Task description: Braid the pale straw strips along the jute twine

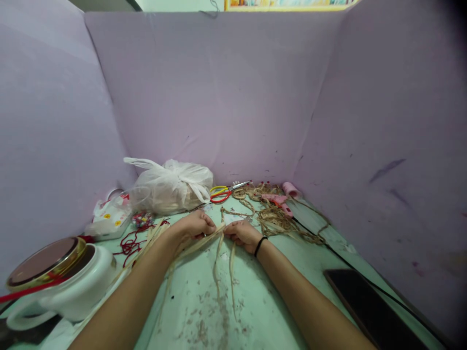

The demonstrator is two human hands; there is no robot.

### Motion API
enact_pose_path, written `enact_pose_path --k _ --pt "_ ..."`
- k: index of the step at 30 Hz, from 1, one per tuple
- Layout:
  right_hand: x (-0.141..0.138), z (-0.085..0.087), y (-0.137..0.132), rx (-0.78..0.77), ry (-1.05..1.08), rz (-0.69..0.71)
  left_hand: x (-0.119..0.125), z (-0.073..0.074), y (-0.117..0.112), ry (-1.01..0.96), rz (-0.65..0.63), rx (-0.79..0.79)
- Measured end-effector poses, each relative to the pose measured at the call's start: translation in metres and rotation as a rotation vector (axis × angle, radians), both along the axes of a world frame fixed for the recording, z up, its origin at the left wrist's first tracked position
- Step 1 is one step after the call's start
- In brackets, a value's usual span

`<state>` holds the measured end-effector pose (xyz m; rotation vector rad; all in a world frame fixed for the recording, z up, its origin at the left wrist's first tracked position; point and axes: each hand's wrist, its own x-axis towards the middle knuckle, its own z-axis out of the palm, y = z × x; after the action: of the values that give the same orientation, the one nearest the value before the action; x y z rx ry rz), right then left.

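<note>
Pale flat fibre strips (pixel 199 246), like raffia, run between my two hands over the middle of the table. My left hand (pixel 197 224) pinches them from the left side. Close beside it, my right hand (pixel 243 234), with a black band on the wrist, pinches the same strips where they meet. Several loose ends hang down toward me from that point. A braided brown cord (pixel 239 213) lies just beyond my fingers; whether it joins the strips I cannot tell.
Left are a white pot (pixel 87 282), a round gold-rimmed lid (pixel 47 262), red yarn (pixel 129 245) and a white plastic bag (pixel 175 187). Behind lie scissors (pixel 222 193), a pink glue gun (pixel 279 201) and a pink spool (pixel 292 189). A phone (pixel 368 306) lies right.
</note>
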<state>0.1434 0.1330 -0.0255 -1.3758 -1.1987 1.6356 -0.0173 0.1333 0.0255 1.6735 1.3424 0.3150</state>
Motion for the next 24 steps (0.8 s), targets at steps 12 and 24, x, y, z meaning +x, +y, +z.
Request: enact_pose_path --k 12,24 --pt "0.001 -0.002 0.0 0.003 -0.001 0.005 0.0 -0.023 0.01 0.108 0.038 0.235" --pt "0.001 -0.001 -0.001 0.01 -0.002 0.006 0.007 -0.022 0.005 0.117 -0.011 0.334"
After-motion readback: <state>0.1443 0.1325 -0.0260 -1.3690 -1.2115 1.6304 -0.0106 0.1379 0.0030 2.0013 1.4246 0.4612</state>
